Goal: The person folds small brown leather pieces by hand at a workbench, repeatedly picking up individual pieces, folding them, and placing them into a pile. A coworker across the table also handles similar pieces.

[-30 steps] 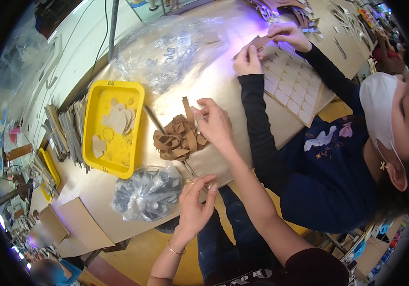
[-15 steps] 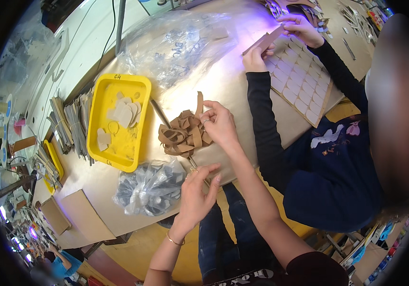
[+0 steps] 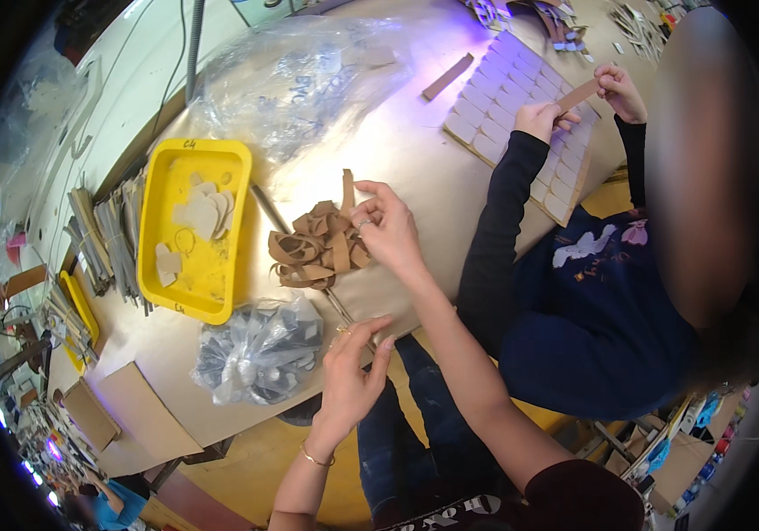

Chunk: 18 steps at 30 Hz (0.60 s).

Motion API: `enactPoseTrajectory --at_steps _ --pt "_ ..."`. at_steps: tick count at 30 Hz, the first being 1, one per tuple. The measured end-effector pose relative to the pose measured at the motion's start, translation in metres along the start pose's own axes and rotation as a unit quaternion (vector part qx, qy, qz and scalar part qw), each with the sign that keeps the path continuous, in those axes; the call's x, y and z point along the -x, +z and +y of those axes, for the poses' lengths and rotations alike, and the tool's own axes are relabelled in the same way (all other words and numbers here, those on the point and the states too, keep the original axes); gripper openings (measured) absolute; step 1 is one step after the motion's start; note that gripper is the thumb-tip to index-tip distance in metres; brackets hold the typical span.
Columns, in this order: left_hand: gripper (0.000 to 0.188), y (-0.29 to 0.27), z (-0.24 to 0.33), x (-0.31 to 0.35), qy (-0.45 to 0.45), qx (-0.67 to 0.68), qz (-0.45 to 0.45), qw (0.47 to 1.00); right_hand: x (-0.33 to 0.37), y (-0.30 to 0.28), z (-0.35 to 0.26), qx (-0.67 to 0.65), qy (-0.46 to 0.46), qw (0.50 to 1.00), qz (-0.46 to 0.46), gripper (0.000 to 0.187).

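Note:
A tangled pile of brown strips lies on the table before me, across a thin metal rod that shows on both sides of it. My right hand is at the pile's right side, fingers curled and pinching one brown strip that sticks up from the pile. Near the table's front edge, my left hand hangs over the rod's near end with nothing in it, its thumb apart from the fingers. Just left of that hand rests a clear plastic bag of grey pieces.
A yellow tray with pale cut pieces stands at left, beside bundled grey strips. Behind lies crumpled clear plastic. At right, a co-worker's hands hold a brown strip over a sheet of pale pieces. Cardboard lies front left.
The whole view has shifted, so the table appears further left. My hands keep nearly the same pose by the pile. The co-worker has laid down one brown piece and holds another strip over the sheet.

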<state>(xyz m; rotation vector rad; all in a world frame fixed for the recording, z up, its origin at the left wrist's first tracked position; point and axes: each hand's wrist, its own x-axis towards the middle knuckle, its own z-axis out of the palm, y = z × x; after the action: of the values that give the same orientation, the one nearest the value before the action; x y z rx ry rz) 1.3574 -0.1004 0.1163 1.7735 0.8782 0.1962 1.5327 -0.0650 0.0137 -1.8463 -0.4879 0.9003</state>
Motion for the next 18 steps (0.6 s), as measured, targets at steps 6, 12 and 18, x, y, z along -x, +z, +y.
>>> enactPoseTrajectory --at_steps 6,12,18 --pt "0.024 0.0036 0.0004 0.0024 -0.013 -0.001 -0.017 1.0 -0.0016 -0.0016 -0.0033 0.023 0.011 1.0 -0.001 0.04" --pt "0.024 0.006 0.0021 0.0012 -0.014 -0.01 -0.021 1.0 -0.0004 -0.0034 -0.005 0.043 -0.012 0.999 -0.005 0.041" --pt "0.026 0.011 0.0007 0.0052 0.001 -0.01 -0.018 1.0 -0.0048 -0.0007 0.001 0.004 -0.004 1.0 -0.001 0.037"
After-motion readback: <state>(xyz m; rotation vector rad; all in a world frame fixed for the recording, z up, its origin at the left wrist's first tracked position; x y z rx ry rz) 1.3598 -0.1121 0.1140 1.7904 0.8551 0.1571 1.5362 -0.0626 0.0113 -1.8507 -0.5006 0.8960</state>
